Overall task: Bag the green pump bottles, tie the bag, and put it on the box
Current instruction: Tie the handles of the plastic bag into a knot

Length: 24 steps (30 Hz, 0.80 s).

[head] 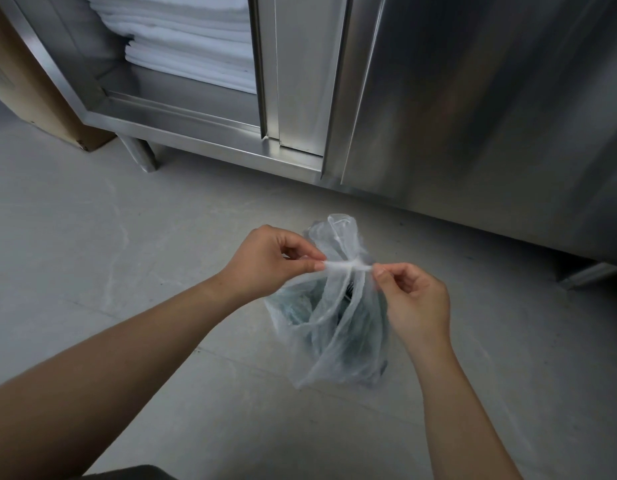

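A thin translucent plastic bag (329,327) stands on the grey floor, with dark green bottles (360,327) showing dimly through its film. Its handles cross in a knot at the top. My left hand (270,261) pinches the left handle end, and my right hand (416,297) pinches the right end. The strand between them is stretched taut and level. A loose loop of the bag sticks up behind the knot. The bottles' pump heads are hidden by the folds.
A stainless steel cabinet (473,98) stands close behind the bag, its left door slid open on stacked white towels (193,43). A brown cardboard box (26,81) leans at the far left beside the cabinet leg (141,154).
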Each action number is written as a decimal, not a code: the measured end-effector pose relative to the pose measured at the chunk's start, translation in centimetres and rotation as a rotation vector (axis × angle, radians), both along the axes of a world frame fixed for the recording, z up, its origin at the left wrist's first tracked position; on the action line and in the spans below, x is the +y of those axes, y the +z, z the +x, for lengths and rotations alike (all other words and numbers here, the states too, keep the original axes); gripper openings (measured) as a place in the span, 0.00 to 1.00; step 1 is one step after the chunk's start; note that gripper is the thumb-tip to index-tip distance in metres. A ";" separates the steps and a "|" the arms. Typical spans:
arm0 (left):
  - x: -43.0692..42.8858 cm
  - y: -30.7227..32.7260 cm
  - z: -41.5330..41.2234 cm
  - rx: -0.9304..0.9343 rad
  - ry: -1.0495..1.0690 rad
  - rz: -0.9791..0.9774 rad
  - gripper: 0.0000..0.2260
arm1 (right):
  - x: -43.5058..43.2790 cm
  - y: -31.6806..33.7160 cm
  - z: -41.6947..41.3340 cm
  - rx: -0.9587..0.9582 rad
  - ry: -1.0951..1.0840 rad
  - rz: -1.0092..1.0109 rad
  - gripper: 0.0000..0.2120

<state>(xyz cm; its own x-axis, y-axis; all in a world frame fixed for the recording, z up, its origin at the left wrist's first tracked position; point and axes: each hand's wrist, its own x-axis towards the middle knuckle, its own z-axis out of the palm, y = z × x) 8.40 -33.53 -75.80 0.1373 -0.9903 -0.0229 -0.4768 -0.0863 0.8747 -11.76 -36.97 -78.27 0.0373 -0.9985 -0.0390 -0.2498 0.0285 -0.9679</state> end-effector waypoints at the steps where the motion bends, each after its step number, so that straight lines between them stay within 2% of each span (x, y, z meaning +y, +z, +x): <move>1: 0.0 -0.2 0.3 -0.024 0.019 0.009 0.04 | -0.4 -0.2 -0.7 0.000 -0.029 0.012 0.10; 7: 0.0 -1.0 1.0 -0.085 0.021 0.018 0.04 | -1.2 -0.6 -2.3 -0.069 -0.006 0.065 0.09; 13: 0.4 -2.8 0.0 -0.154 -0.124 0.066 0.08 | -1.0 -0.9 -2.6 -0.048 0.125 0.175 0.06; 16: 0.5 -2.9 -0.7 -0.135 -0.113 0.079 0.03 | -1.0 -0.8 -2.6 -0.004 0.207 0.179 0.10; 18: 0.4 -2.8 -0.9 -0.134 -0.101 0.066 0.04 | -0.9 -0.7 -2.6 0.066 0.243 0.156 0.13; 22: 0.3 -2.8 -1.4 -0.101 -0.119 0.056 0.04 | -0.7 0.2 -2.0 0.133 0.260 0.113 0.06; 24: 0.2 -2.9 -1.6 -0.143 -0.141 0.034 0.07 | -0.5 0.3 -1.5 0.194 0.268 0.078 0.08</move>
